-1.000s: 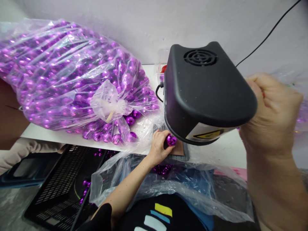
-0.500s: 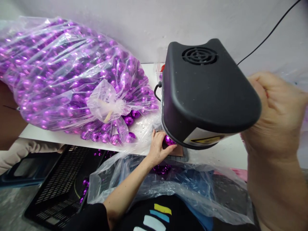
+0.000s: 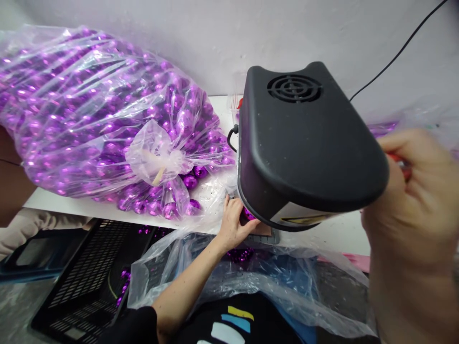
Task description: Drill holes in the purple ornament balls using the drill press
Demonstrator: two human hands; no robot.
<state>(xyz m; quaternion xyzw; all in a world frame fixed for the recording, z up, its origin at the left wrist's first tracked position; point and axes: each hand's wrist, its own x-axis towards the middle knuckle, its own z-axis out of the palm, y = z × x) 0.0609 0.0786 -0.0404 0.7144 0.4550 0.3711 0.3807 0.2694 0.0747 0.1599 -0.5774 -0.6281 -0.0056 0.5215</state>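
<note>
The little shiny purple ball was pinched in the left hand on the plate under the black machine head, mostly hidden by it now, way more than a second before. The yellow label on the head's underside was too blurry to read. The right hand was fisted round a red handle, lower than earlier. The tied clear bag of purple balls sat well left.

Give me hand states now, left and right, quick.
Left hand: closed on a purple ball under the black machine head.
Right hand: closed around a red-tipped handle beside the machine head.
</note>
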